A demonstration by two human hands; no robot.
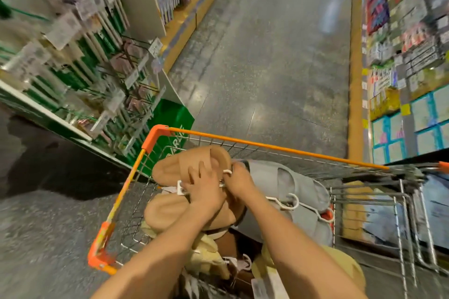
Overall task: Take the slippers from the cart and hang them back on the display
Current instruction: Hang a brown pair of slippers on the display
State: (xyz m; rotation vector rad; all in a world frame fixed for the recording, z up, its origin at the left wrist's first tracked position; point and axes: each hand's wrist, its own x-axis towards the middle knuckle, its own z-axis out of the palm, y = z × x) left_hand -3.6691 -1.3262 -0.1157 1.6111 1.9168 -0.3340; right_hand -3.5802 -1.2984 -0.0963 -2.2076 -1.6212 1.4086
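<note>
We look down into an orange-rimmed wire cart (279, 147). Our left hand (204, 189) grips tan slippers (184, 167) on a white hanger (181, 189); our right hand (239, 181) pinches its hook. Grey slippers (291, 184) lie at three o'clock, the blurred display (85, 56) at ten.

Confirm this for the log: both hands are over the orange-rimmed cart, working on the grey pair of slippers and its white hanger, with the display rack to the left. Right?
Not quite. The head view shows the left hand and right hand on the tan slippers and their white hanger, not the grey pair, which lies untouched beside them. The cart and the display rack to the left are as stated.
</note>
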